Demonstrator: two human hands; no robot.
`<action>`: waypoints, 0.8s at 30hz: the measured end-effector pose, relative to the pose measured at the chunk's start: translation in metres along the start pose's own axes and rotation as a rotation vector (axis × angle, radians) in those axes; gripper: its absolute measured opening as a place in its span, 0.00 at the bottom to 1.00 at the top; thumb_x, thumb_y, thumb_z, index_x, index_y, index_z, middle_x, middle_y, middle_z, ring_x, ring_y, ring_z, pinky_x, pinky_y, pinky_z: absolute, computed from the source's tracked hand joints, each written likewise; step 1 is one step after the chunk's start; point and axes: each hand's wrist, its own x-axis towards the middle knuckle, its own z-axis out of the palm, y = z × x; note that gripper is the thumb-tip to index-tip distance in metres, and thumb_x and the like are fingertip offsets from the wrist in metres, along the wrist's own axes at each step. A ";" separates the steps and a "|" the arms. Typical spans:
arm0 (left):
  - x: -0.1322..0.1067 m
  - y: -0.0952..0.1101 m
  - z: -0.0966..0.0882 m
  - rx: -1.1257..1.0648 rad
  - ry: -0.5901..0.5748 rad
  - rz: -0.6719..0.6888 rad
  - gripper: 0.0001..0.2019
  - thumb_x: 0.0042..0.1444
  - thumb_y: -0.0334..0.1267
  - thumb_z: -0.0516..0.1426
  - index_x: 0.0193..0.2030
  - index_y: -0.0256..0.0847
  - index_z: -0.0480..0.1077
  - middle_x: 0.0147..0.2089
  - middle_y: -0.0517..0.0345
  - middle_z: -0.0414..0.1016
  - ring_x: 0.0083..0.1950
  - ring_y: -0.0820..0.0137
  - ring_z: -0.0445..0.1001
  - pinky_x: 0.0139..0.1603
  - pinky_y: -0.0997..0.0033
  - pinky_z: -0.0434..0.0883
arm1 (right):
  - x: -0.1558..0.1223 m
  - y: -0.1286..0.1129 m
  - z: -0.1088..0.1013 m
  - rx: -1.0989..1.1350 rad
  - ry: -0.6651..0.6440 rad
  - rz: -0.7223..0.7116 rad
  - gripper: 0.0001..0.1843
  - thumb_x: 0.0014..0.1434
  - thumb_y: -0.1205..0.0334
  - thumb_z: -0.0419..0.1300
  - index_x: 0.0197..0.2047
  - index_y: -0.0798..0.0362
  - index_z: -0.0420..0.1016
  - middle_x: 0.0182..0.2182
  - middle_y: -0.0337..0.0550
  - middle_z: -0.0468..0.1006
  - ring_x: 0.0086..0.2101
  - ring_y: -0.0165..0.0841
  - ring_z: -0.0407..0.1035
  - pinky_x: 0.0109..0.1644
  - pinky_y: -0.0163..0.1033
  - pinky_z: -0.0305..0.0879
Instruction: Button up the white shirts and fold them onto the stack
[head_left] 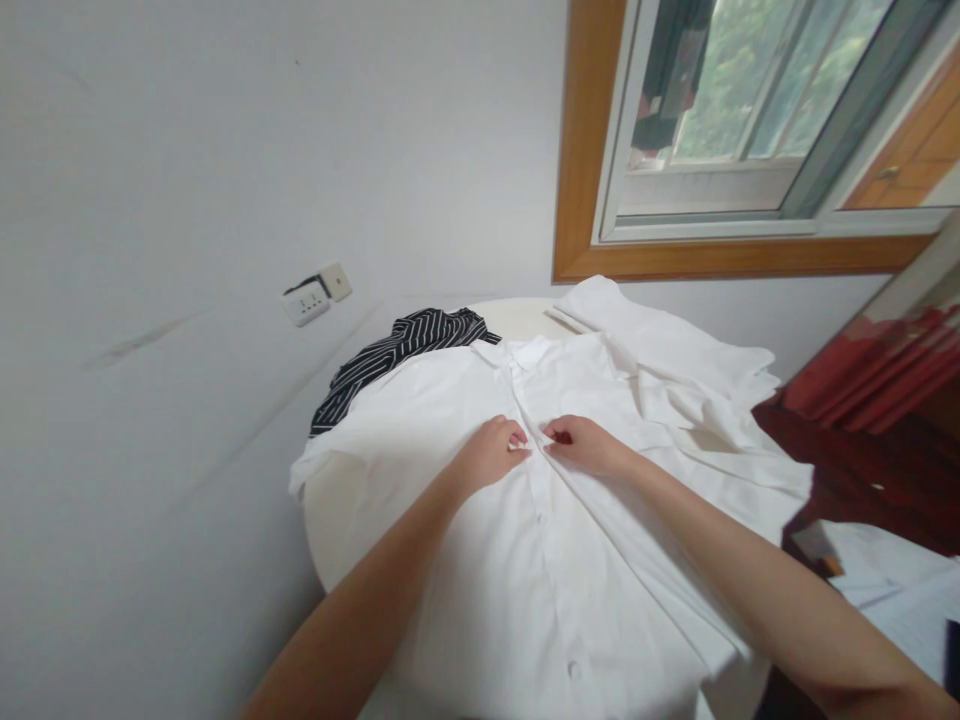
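A white button-up shirt (pixel 480 560) lies spread front side up over a round white table (pixel 330 510), its collar towards the wall. Along the front opening, my left hand (pixel 495 452) pinches the button edge with thumb and fingers. Just across from it, my right hand (pixel 585 446) has its fingertips closed on the other front edge, a small gap away. Buttons show on the strip below my hands. The shirt is open below, with the right front panel folded loosely under my right forearm.
Black-and-white striped cloth (pixel 405 350) lies behind the shirt's shoulder. More folded white cloth (pixel 667 330) sits at the back right. A wall socket (pixel 306 302) is at the left, a wood-framed window (pixel 585 200) above. White papers or cloth (pixel 900 580) and a red curtain (pixel 877 370) are at right.
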 end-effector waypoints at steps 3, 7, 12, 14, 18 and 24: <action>0.000 0.000 0.005 0.022 0.037 -0.002 0.07 0.54 0.39 0.61 0.37 0.39 0.72 0.39 0.55 0.72 0.39 0.70 0.74 0.43 0.71 0.71 | -0.002 0.003 0.002 0.018 0.011 -0.002 0.06 0.51 0.67 0.55 0.29 0.54 0.74 0.23 0.34 0.68 0.27 0.29 0.60 0.32 0.32 0.53; 0.001 0.002 0.011 0.113 0.087 0.003 0.06 0.57 0.40 0.60 0.37 0.40 0.71 0.38 0.56 0.73 0.40 0.68 0.73 0.45 0.68 0.70 | -0.005 0.002 0.001 0.084 0.030 0.025 0.07 0.52 0.64 0.56 0.29 0.55 0.75 0.23 0.35 0.68 0.27 0.28 0.60 0.32 0.32 0.54; 0.001 0.002 0.013 0.148 0.083 0.000 0.05 0.58 0.40 0.59 0.36 0.41 0.71 0.37 0.56 0.73 0.39 0.68 0.73 0.44 0.68 0.69 | -0.003 0.000 0.003 0.211 0.085 0.102 0.10 0.51 0.59 0.57 0.30 0.55 0.75 0.23 0.35 0.68 0.26 0.29 0.60 0.32 0.33 0.56; 0.000 0.004 0.014 0.166 0.089 0.008 0.05 0.58 0.38 0.58 0.35 0.40 0.71 0.36 0.55 0.72 0.39 0.67 0.72 0.44 0.68 0.69 | -0.002 -0.002 0.007 0.236 0.122 0.133 0.10 0.51 0.57 0.58 0.31 0.55 0.74 0.23 0.35 0.68 0.26 0.29 0.61 0.32 0.34 0.57; 0.000 0.007 0.014 0.196 0.081 0.028 0.06 0.59 0.35 0.55 0.32 0.41 0.70 0.33 0.56 0.71 0.37 0.67 0.71 0.42 0.68 0.68 | -0.005 -0.008 0.015 0.217 0.164 0.144 0.08 0.51 0.58 0.57 0.27 0.54 0.71 0.24 0.35 0.68 0.27 0.30 0.61 0.33 0.34 0.57; 0.001 0.000 0.010 0.040 0.067 0.041 0.08 0.58 0.35 0.55 0.29 0.40 0.70 0.30 0.59 0.70 0.34 0.70 0.70 0.37 0.72 0.66 | -0.009 -0.014 0.019 0.162 0.196 0.133 0.07 0.52 0.60 0.55 0.27 0.53 0.71 0.24 0.37 0.69 0.28 0.31 0.63 0.33 0.35 0.57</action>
